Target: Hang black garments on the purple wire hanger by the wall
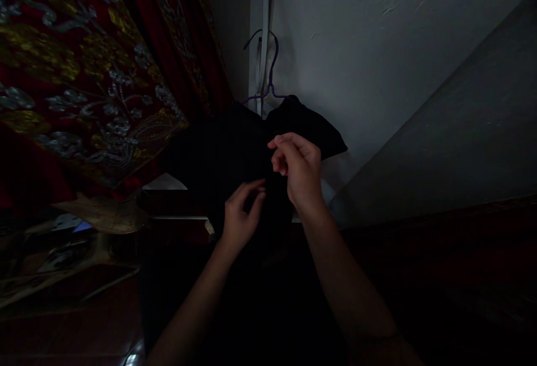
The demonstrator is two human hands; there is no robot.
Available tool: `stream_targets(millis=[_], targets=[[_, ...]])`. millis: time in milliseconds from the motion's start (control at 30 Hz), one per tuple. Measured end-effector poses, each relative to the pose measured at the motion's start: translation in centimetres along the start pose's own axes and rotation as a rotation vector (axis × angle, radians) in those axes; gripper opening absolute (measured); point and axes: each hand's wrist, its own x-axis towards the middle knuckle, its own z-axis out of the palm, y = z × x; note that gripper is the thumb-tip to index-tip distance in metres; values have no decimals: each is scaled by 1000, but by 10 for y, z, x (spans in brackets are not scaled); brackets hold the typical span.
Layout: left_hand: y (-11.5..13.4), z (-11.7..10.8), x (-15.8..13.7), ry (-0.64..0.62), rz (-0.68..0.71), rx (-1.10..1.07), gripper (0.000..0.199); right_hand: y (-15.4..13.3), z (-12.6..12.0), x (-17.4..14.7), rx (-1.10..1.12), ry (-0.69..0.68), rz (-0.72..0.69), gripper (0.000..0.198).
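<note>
A black short-sleeved garment [235, 148] hangs from a purple hanger [274, 66] in front of me. Its front is very dark, so folds and fastenings cannot be made out. My right hand [300, 170] is in front of the garment's upper right part, fingers curled and thumb pressed to the index finger; anything between them is hidden or too small to see. Lower and to the left, my left hand [243, 212] is before the middle of the garment, slightly blurred. Its fingers are loosely bent, with a gap between thumb and index finger; whether it touches the cloth cannot be told.
A pale vertical pipe or strip [265, 2] runs down the grey wall [356, 36] behind the hanger. Red cloth with gold and silver embroidery [84, 52] drapes on the left. Below it stands a light-coloured chair-like piece [100, 243] with items on it, above reddish floor tiles [75, 327].
</note>
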Motion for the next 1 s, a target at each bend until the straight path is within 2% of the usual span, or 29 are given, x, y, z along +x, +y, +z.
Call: stream_targets(millis=[67, 133, 267, 467, 567, 667, 833, 1000], targets=[[24, -13, 36, 99, 194, 20, 34, -1, -1, -5, -43, -45, -20, 20], [42, -22, 67, 110, 327, 66, 31, -5, -1, -6, -70, -67, -56, 20], [53, -29, 96, 64, 410, 192, 13, -13, -2, -3, -126, -65, -92, 21], [48, -42, 100, -73, 398, 285, 15, -8, -6, -2, -167, -70, -93, 20], [51, -45, 104, -79, 392, 283, 15, -6, -6, 0, -166, -87, -99, 20], [54, -42, 108, -33, 443, 315, 9, -4, -6, 0, -173, -105, -100, 20], [61, -32, 105, 99, 563, 352, 10, 3, -4, -2, -264, -46, -139, 27], [55, -28, 98, 210, 499, 330, 12, 19, 4, -1, -228, -31, -80, 24]])
